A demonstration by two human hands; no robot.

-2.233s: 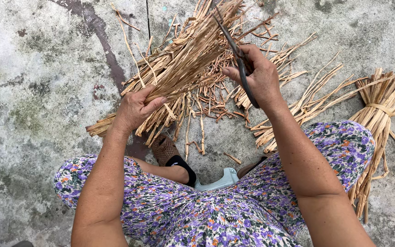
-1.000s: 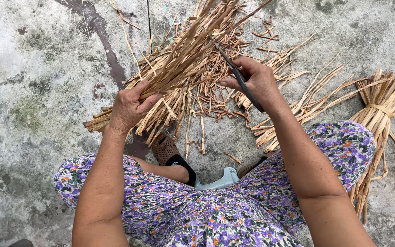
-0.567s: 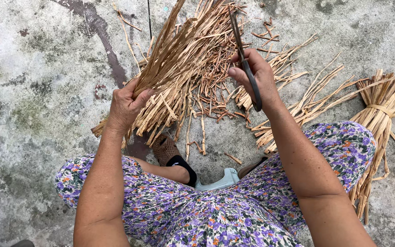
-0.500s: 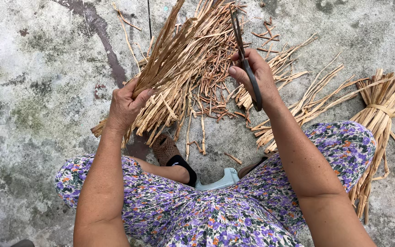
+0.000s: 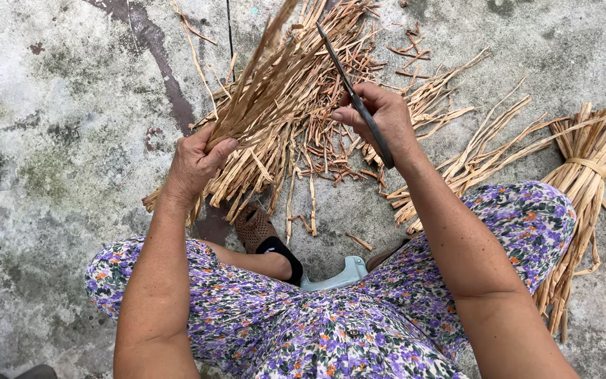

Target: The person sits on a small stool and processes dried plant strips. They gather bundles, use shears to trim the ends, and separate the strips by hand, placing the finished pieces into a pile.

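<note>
Dried reed strips [image 5: 275, 91]: bunch clamped in left hand [image 5: 194, 165] at its lower end, long axis running up-right over the concrete floor [image 5: 50, 126]. Right hand [image 5: 384, 116] grips a knife [image 5: 354, 95], blade just beside the bunch's right side.

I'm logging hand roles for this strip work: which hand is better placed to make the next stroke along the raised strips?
Right. The right hand holds the dark blade against the strips; the left hand grips them.
</note>
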